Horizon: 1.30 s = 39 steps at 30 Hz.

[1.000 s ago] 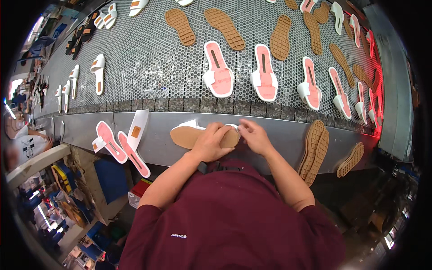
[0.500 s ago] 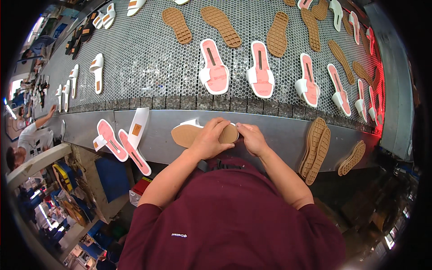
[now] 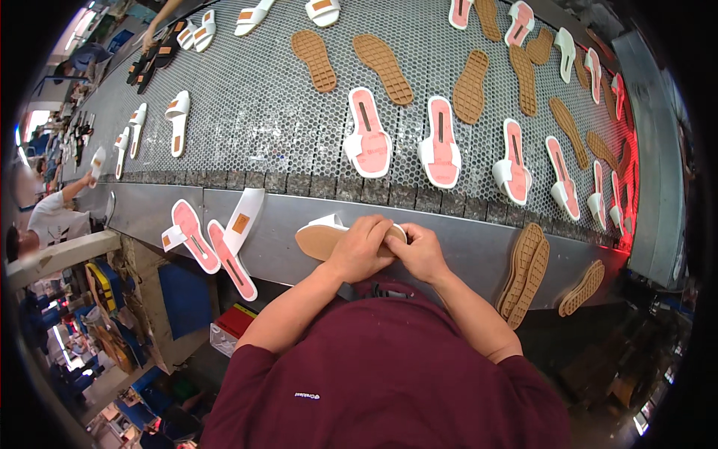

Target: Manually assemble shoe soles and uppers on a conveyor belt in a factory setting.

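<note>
1. Seen from above, a person in a maroon shirt (image 3: pixel 389 374) stands at a grey metal desk (image 3: pixel 464 243). Clock directions run from the hands, with twelve straight ahead.
2. The held slipper (image 3: pixel 318 242) is tipped on its edge over the desk, tan sole toward the wearer, one end pointing to nine o'clock. Its white strap (image 3: pixel 333 221) shows on the far side.
3. The left hand (image 3: pixel 364 251) grips the slipper's middle, fingers curled over it. The right hand (image 3: pixel 420 257) grasps the three o'clock end between thumb and fingers, just beside the left.
4. At nine o'clock lie two pink-lined slippers (image 3: pixel 202 247) with white straps.
5. At three o'clock, two long tan soles (image 3: pixel 516 273) overlap; a smaller-looking tan pair (image 3: pixel 582 289) sits beyond them.
6. From ten to two o'clock stretches a perforated metal belt (image 3: pixel 247 142), bearing a row of pink-and-white slippers (image 3: pixel 440 146) and loose brown soles (image 3: pixel 470 86).
7. Between nine and ten, a co-worker's hand (image 3: pixel 91 178) holds a white slipper (image 3: pixel 98 161).
</note>
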{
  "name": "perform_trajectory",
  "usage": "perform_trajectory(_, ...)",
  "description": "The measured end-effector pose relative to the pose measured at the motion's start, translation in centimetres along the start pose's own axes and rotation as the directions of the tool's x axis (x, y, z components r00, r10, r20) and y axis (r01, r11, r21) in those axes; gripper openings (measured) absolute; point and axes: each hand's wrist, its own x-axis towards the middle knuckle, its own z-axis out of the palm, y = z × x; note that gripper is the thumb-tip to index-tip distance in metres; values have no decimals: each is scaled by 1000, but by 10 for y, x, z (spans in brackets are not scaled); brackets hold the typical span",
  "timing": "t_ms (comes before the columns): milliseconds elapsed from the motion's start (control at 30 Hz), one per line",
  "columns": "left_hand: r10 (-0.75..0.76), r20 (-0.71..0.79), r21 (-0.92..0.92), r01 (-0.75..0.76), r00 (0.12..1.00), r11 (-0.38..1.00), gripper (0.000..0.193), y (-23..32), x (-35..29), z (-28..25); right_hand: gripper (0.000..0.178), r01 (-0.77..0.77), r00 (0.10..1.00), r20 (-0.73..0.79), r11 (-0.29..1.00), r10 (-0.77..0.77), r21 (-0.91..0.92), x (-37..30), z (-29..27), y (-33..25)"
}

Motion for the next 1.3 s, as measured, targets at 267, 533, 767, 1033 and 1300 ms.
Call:
perform_trajectory(267,204,-585,407,66,785,911,73,-42,21,-195,42,230,920,-305,969,-248,-94,73,-39,-55)
perform_trajectory(533,-838,201,-674,693,507,258,44,-97,15,-53,33,127,870,-284,740,-403,-661,200,-44,-49)
perform_trajectory(767,-784,328,-874,484,526,-41,41,-85,81,28,33,-93,959,-274,994,73,-62,206,-24,-48)
perform_trajectory(1033,-473,421,-902,413,774,-127,28,-59,33,-51,40,107,983,115,957,-142,268,136,-28,-94)
perform_trajectory(1300,-368,307,-907,387,877,164,26,-1,23,-69,30,129,974,141,948,-176,291,89,-27,-116)
